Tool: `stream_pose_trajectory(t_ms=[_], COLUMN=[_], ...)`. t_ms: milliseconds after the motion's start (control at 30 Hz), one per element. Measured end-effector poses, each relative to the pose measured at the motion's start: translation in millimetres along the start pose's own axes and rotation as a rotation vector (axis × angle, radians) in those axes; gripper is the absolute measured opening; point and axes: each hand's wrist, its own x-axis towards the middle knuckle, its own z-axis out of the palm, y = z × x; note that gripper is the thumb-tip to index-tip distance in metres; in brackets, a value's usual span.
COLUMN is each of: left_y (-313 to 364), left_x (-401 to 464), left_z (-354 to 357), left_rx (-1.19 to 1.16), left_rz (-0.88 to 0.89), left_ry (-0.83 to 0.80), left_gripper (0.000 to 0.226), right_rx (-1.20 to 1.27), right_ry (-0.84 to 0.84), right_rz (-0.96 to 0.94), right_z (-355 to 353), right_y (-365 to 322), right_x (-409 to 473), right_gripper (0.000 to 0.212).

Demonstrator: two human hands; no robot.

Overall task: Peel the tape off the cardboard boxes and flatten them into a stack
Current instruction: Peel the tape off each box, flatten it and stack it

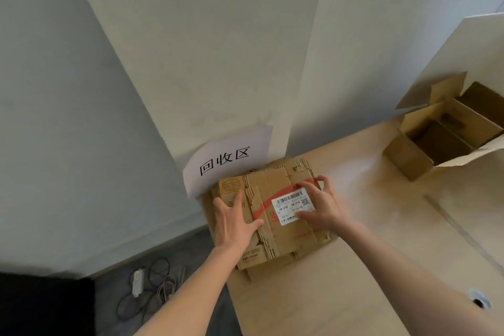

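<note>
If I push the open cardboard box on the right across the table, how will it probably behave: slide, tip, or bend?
The open cardboard box looks empty inside, so it is probably light and would slide easily on the smooth table. Its flaps stand loose, so they would likely flop if pushed there. It sits low and wide, so tipping seems unlikely.
</note>
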Motion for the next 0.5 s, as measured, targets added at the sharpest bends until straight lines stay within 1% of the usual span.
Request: stream_pose_trajectory(t_ms=[100, 167, 200, 233, 267, 300, 367, 400, 433, 500], left_y=[-10, -15, -17, -19, -20, -21, -25, -28, -32, -38], left_x=[35, 49, 53, 56, 59, 63, 74, 79, 83, 89], left_z=[35, 54, 62, 70, 79, 86, 101, 106, 112, 118], left_rx=[0.060, 0.157, 0.237, 0.331, 0.411, 0.462, 0.498, 0.515, 0.530, 0.543], left_rz=[-0.029, -0.039, -0.038, -0.014, 0.047, 0.144, 0.362, 0.437, 0.474, 0.484], left_ry=[-0.057, -0.083, -0.078, -0.055, -0.018, 0.017, 0.048, 0.040, 0.018, -0.007], left_gripper=[0.102, 0.103, 0.103, 0.102, 0.100, 0.098, 0.090, 0.088, 0.087, 0.085], right_rx=[-0.014, -0.064, -0.098, -0.142, -0.203, -0.257, -0.313, -0.325, -0.329, -0.323], right_ry=[-0.089, -0.121, -0.093, -0.031, 0.036, 0.085, 0.118, 0.111, 0.110, 0.114], right_rz=[-0.007, -0.021, -0.033, -0.054, -0.082, -0.125, -0.237, -0.280, -0.299, -0.293], right_z=[33, 51, 57, 65, 73, 81, 95, 101, 106, 111], right_y=[29, 44, 47, 49, 49, 47, 40, 38, 37, 38], right_x=[40, 58, 64, 70, 76, 82, 92, 94, 95, 97], right_gripper=[0.086, 0.078, 0.069, 0.064, 0.065, 0.071, 0.080, 0.079, 0.076, 0.073])
